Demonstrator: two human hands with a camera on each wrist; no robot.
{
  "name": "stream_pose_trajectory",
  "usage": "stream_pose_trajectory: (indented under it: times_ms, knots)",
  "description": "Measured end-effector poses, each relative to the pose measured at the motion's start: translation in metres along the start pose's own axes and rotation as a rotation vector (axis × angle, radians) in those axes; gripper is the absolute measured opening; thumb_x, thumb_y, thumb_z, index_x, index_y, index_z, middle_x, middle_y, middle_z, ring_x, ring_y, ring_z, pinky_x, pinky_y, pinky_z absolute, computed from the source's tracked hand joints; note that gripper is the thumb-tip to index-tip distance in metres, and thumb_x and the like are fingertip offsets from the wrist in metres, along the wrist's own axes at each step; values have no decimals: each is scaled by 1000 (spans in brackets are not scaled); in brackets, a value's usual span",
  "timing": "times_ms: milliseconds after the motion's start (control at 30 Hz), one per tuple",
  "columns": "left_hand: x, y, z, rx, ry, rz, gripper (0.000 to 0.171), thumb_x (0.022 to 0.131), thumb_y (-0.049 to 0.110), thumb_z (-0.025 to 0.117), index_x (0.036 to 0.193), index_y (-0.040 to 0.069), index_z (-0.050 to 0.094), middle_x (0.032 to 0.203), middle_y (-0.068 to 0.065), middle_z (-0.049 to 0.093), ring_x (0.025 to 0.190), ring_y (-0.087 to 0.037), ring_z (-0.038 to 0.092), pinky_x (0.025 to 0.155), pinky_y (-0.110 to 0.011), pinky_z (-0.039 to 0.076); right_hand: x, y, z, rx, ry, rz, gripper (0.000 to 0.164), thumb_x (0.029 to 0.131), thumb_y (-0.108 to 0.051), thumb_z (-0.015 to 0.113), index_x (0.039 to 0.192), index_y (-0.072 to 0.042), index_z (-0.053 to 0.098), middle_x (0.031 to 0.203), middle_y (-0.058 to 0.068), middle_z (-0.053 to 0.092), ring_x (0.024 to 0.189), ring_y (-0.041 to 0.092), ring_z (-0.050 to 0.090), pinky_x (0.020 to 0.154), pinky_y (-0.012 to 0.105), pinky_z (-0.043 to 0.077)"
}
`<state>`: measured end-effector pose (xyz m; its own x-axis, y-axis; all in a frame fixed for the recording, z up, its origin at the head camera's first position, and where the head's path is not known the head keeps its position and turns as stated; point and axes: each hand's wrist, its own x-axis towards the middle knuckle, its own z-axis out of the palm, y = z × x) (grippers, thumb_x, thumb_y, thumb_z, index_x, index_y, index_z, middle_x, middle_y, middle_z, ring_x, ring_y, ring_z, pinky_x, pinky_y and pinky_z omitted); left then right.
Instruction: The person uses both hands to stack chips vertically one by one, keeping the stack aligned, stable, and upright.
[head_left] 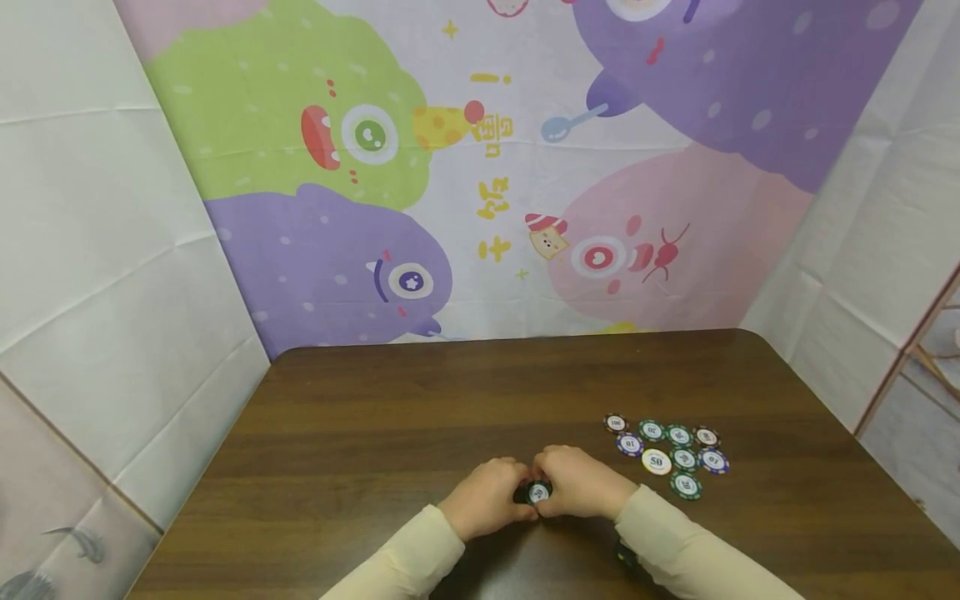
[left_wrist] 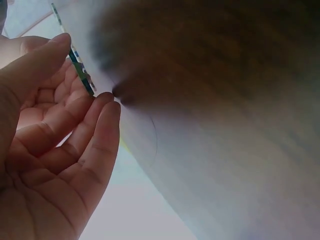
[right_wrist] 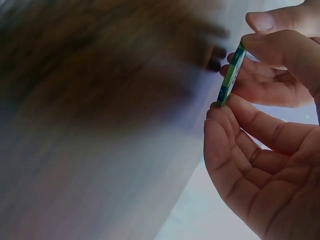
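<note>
Both hands come together around a green-edged poker chip (head_left: 539, 492) low over the front middle of the table. My right hand (head_left: 583, 483) pinches it between thumb and fingertips; the right wrist view gives the chip (right_wrist: 232, 75) edge-on, green and dark teal. From the other side, my left hand (head_left: 486, 498) has its thumb and curled fingers at the chip. In the left wrist view the thin green edge of the chip (left_wrist: 82, 75) sits between thumb and fingers of the left hand (left_wrist: 65, 145). Whether another chip lies beneath is hidden.
To the right on the brown table (head_left: 360, 417) lie several loose poker chips: green ones (head_left: 686, 485), blue ones (head_left: 713, 460), dark ones (head_left: 616, 423) and a white-and-yellow 50 chip (head_left: 657, 462). A cartoon-printed cloth (head_left: 495, 292) hangs behind the table.
</note>
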<state>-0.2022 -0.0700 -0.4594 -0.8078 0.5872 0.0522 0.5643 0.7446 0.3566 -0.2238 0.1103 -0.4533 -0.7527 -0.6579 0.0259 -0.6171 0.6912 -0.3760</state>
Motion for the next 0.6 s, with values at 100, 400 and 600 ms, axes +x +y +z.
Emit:
stream_pose_trajectory:
  times_ms: [100, 400, 600]
  knots:
    - [0, 0, -1, 6, -4, -12, 29, 75, 28, 85, 94, 12, 70, 88, 5, 68, 77, -2, 54, 70, -20, 48, 2, -2, 1, 5, -3, 8, 25, 66, -19, 79, 84, -9, 66, 80, -4, 58, 69, 7, 44, 62, 23, 39]
    - [3, -4, 1, -5, -13, -28, 26, 73, 27, 85, 87, 13, 69, 81, 7, 64, 72, -1, 50, 66, -19, 45, 3, -4, -1, 48, -4, 0, 26, 67, -16, 79, 88, -6, 67, 82, -1, 59, 70, 8, 45, 62, 22, 40]
    - [3, -3, 0, -23, -20, -44, 26, 74, 26, 85, 87, 12, 69, 80, 7, 63, 70, -1, 49, 64, -19, 44, 3, -3, 0, 56, 1, -15, 25, 67, -14, 78, 87, -6, 67, 81, -1, 59, 70, 7, 45, 62, 22, 40]
